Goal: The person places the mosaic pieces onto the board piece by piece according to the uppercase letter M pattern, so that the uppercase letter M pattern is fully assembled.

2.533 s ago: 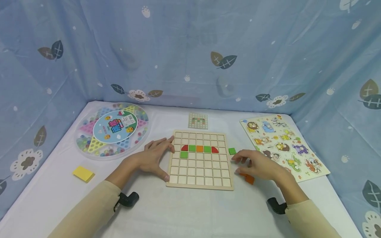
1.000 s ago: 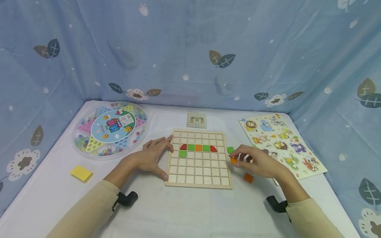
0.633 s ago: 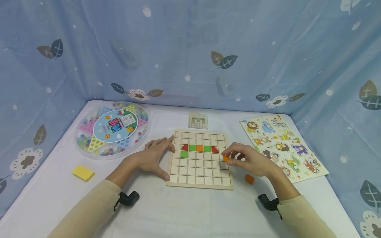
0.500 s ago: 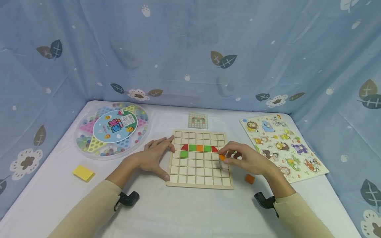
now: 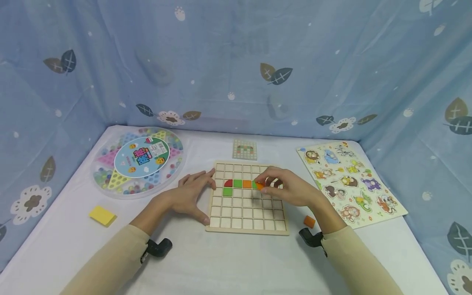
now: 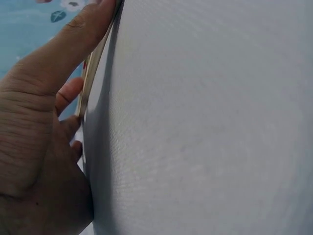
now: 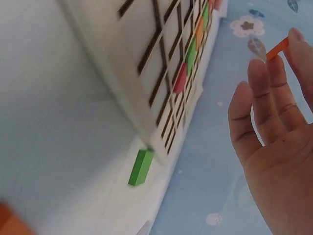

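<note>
A wooden grid board [image 5: 248, 232] lies on the white table. In one row sit a red rounded tile [image 5: 228, 183], a green tile [image 5: 237, 183], an orange tile [image 5: 247, 184] and further tiles partly hidden by my right hand [image 5: 291, 186]. Below the red one is another green square [image 5: 228, 191]. Thumb and fingertips of my right hand pinch an orange square tile [image 7: 278, 49] above the board. My left hand [image 5: 188, 197] rests at the board's left edge, thumb and fingers spread along it. Right of the board lies a loose green tile [image 7: 141, 168].
Another orange tile [image 5: 309, 221] lies right of the board. A small pattern card [image 5: 244, 149] is behind it. The animal puzzle [image 5: 341, 170] lies to the right; a round marble game [image 5: 141, 157] and a yellow block [image 5: 103, 215] are on the left.
My right hand picked up an orange tile from beside the board and carried it left over the grid, to the right end of the tile row. The left hand has stayed in place.
</note>
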`<state>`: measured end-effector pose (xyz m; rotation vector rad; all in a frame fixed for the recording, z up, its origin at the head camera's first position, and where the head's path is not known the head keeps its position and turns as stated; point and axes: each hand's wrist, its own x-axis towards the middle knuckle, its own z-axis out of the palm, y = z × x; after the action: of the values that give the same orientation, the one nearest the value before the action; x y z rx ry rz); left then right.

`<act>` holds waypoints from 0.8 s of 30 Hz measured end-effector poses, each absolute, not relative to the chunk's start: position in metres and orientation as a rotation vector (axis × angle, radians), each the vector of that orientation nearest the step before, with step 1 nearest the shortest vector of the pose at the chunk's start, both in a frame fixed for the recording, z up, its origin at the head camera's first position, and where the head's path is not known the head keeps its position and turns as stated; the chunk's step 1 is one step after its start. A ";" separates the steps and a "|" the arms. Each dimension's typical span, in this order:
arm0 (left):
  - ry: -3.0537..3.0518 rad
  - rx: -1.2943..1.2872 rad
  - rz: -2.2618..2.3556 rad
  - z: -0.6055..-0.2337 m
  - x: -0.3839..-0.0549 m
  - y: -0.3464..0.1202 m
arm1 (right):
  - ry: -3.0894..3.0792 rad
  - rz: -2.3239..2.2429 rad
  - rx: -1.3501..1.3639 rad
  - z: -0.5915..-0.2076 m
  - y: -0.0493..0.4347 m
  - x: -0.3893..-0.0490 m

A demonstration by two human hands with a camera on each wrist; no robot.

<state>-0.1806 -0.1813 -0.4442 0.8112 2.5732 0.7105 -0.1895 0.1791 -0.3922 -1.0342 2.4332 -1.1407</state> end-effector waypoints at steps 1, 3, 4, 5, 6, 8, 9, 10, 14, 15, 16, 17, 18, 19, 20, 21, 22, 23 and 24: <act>2.574 0.813 0.711 -0.445 -0.181 -0.181 | 2.422 -1.149 -1.044 -0.392 0.177 -0.191; 2.577 0.811 0.709 -0.445 -0.181 -0.181 | 2.409 -1.169 -1.057 -0.393 0.172 -0.194; 2.580 0.810 0.703 -0.445 -0.181 -0.181 | 2.404 -1.183 -1.057 -0.393 0.169 -0.195; 2.581 0.809 0.699 -0.445 -0.181 -0.181 | 2.405 -1.194 -1.056 -0.393 0.167 -0.196; 2.583 0.810 0.695 -0.446 -0.181 -0.180 | 2.405 -1.207 -1.055 -0.394 0.165 -0.197; 2.586 0.810 0.693 -0.446 -0.182 -0.180 | 2.402 -1.232 -1.052 -0.394 0.160 -0.199; 2.586 0.811 0.693 -0.446 -0.182 -0.180 | 2.398 -1.240 -1.050 -0.394 0.157 -0.200; 2.588 0.810 0.690 -0.446 -0.182 -0.179 | 2.393 -1.243 -1.049 -0.394 0.155 -0.200; 2.584 0.797 0.691 -0.445 -0.181 -0.179 | 2.379 -1.234 -1.046 -0.397 0.146 -0.201; 2.583 0.798 0.695 -0.445 -0.181 -0.179 | 2.379 -1.229 -1.045 -0.399 0.144 -0.201; 2.582 0.795 0.695 -0.445 -0.181 -0.179 | 2.377 -1.227 -1.044 -0.399 0.143 -0.201; 2.580 0.792 0.695 -0.445 -0.181 -0.179 | 2.374 -1.227 -1.047 -0.400 0.141 -0.201; 2.580 0.790 0.694 -0.445 -0.181 -0.179 | 2.368 -1.232 -1.053 -0.401 0.140 -0.201; 2.579 0.790 0.696 -0.445 -0.181 -0.179 | 2.363 -1.236 -1.063 -0.402 0.139 -0.201; 2.578 0.792 0.696 -0.445 -0.181 -0.179 | 2.355 -1.241 -1.072 -0.403 0.137 -0.202; 2.578 0.792 0.698 -0.445 -0.181 -0.179 | 2.344 -1.251 -1.082 -0.403 0.136 -0.202; 2.576 0.787 0.696 -0.445 -0.181 -0.179 | 2.332 -1.259 -1.094 -0.404 0.134 -0.202; 2.575 0.789 0.696 -0.445 -0.181 -0.179 | 2.323 -1.262 -1.102 -0.405 0.133 -0.202; 2.575 0.790 0.696 -0.445 -0.182 -0.179 | 2.312 -1.263 -1.109 -0.406 0.131 -0.201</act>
<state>-0.1816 -0.1794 -0.4447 0.7900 2.5751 0.6960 -0.2015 0.1309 -0.4056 -1.1085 2.3121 -1.2631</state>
